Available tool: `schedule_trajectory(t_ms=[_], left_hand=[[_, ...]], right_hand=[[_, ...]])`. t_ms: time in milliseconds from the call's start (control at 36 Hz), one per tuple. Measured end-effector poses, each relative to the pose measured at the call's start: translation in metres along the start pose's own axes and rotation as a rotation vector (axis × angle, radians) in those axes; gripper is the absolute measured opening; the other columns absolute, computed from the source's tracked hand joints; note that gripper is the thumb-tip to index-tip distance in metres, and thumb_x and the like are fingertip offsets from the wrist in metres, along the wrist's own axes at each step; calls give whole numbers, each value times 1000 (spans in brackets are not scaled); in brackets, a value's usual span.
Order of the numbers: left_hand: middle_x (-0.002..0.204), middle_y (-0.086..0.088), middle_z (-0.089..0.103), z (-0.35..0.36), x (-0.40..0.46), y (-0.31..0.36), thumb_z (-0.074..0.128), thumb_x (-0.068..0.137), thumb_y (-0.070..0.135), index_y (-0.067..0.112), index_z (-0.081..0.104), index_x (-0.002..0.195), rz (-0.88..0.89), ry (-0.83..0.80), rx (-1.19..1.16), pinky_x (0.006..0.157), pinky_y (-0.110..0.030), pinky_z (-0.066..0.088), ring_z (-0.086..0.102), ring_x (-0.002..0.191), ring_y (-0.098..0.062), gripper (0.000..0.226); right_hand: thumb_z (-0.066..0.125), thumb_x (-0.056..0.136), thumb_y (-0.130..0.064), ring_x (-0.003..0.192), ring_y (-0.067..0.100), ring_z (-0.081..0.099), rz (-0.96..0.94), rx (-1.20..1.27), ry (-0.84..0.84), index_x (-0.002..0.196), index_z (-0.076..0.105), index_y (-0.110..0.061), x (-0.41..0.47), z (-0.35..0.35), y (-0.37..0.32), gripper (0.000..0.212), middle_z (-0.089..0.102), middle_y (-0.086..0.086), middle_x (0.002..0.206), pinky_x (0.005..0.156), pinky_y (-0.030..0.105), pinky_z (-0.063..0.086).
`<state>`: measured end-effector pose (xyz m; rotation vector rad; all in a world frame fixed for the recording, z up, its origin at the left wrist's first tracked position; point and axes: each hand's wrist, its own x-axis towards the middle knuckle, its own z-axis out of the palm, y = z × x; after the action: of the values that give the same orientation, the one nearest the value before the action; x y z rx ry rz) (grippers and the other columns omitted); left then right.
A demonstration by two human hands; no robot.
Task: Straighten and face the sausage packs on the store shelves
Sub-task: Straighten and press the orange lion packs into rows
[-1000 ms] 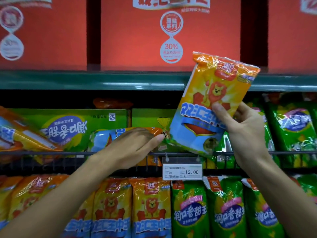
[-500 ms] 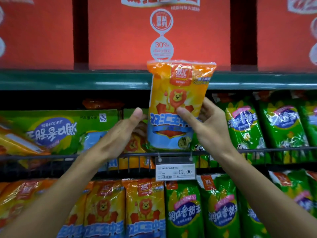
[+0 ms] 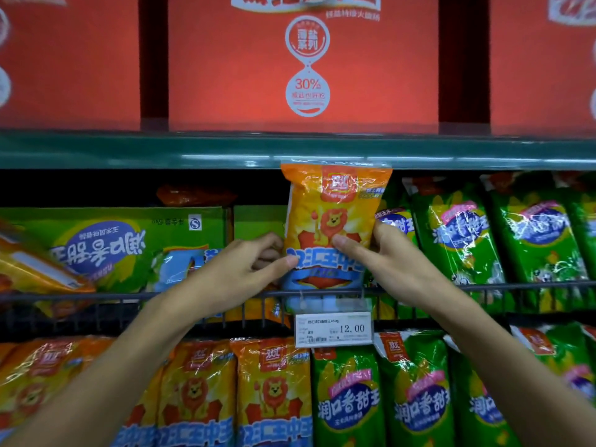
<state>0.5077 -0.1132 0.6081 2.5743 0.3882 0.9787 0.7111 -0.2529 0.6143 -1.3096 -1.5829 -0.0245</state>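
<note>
Change: lowered since half a second ago, the glossy orange plastic sausage pack with a lion picture (image 3: 332,227) now stands upright with its foot behind the dark wire shelf rail (image 3: 96,296); the left hand has closed onto it.
Setting: green metal shelf edge (image 3: 161,153) above, red cartons (image 3: 225,66) on top, a white price tag (image 3: 333,329) reading 12.00 clipped to the rail.
Left hand (image 3: 238,272): thumb and fingers pinch the pack's left edge.
Right hand (image 3: 383,253): thumb across the front, fingers curled behind the right edge.
Neighbours: crinkled green sausage packs (image 3: 451,240) to the right, a green cardboard box (image 3: 106,246) to the left, orange lion packs (image 3: 271,395) on the row below.
</note>
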Motion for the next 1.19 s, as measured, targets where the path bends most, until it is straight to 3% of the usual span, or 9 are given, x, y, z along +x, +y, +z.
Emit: schedule_trajectory(t_ms=[111,222,333,472,556,639,944,1028,1194], left_hand=[[109,12,74,-1,-2,0,51,93,49,17,59,111,7,-20,-3,82,-23,57,69,99,4,38],[122,32,54,3,-6,6,56,86,60,44,48,128,9,41,-50,87,-6,47,56,107,22,46],[119,38,44,8,-1,19,57,89,53,53,31,132,56,165,-125,78,-3,48,56,102,24,51],[142,13,41,18,-3,13,68,90,47,40,17,153,202,462,79,95,-10,48,49,125,9,82],[159,-11,23,17,-2,6,72,94,34,12,20,156,508,648,401,122,-32,32,27,152,-23,84],[167,-11,18,18,0,5,60,102,25,11,30,158,605,554,625,126,-47,24,13,157,-32,64],[154,36,-37,13,9,-6,27,103,59,55,-19,153,94,88,574,123,-27,-5,-29,147,5,68],[157,30,-36,13,4,-4,28,103,57,53,-15,155,129,143,587,119,-21,-14,-33,145,6,68],[157,28,-39,17,-4,-5,17,97,68,59,-26,148,21,116,626,124,-36,11,-20,153,-3,68]], right_hand=[[59,94,-47,103,5,69,29,-52,-3,113,67,-27,0,2,-1,29,74,-13,111,98,41,56],[62,88,-52,104,1,68,27,-37,60,122,61,-32,-1,7,-3,40,73,-18,111,95,40,57],[78,82,-38,115,-11,60,-67,58,310,152,37,-29,-12,22,0,82,61,-32,125,98,23,54],[81,86,-12,153,24,25,-525,-336,709,154,28,0,-27,24,10,87,27,13,162,123,43,30],[74,93,-13,156,25,20,-596,-536,581,154,34,-4,-26,26,19,74,25,10,165,126,40,23],[65,100,-22,158,21,12,-503,-585,429,160,24,-10,-26,32,24,73,11,3,171,123,46,31],[5,96,-71,148,0,-30,-158,-867,107,161,-15,-27,-1,27,35,81,-19,-11,168,125,32,-14],[12,99,-70,151,0,-24,-183,-835,149,162,-8,-29,-8,27,33,78,-14,-13,169,126,30,-10],[16,102,-67,155,3,-13,-236,-845,169,163,8,-32,-23,29,36,71,-3,-14,170,128,35,2]])
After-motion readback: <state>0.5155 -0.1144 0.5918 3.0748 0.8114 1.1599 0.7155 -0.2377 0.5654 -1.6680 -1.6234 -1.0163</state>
